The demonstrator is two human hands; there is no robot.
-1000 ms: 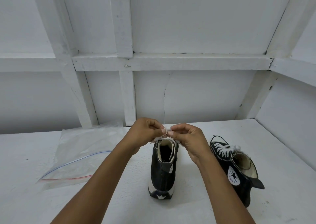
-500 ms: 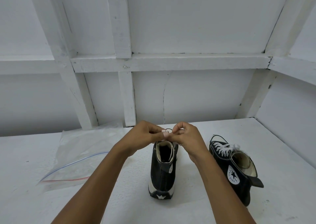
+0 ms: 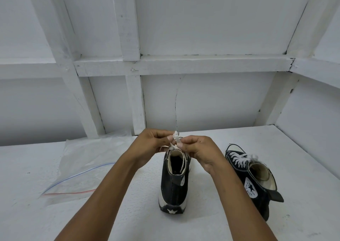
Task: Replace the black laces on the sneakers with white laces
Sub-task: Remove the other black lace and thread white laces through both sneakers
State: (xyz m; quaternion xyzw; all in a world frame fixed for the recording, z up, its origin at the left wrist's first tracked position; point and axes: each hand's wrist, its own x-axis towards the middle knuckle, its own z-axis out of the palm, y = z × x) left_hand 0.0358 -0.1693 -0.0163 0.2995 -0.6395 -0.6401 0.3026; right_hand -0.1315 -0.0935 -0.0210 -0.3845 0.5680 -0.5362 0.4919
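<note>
The sneaker [image 3: 173, 185] is stood on the table [image 3: 139, 222], heel nearest, toe pointed at the wall [image 3: 220, 102] — its white lace [image 3: 175, 139] is pinched above the collar between curled fingers of left hand [image 3: 152, 145] and right hand [image 3: 199, 151].

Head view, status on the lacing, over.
Grip: left hand and right hand pinch the white lace above the middle sneaker. At right, the second sneaker already white-laced. Off left, the plastic bag; nothing blocking.

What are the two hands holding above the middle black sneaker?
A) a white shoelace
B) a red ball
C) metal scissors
A: the left hand and the right hand both pinch the flat white fabric shoelace over the black canvas high-top sneaker.
</note>
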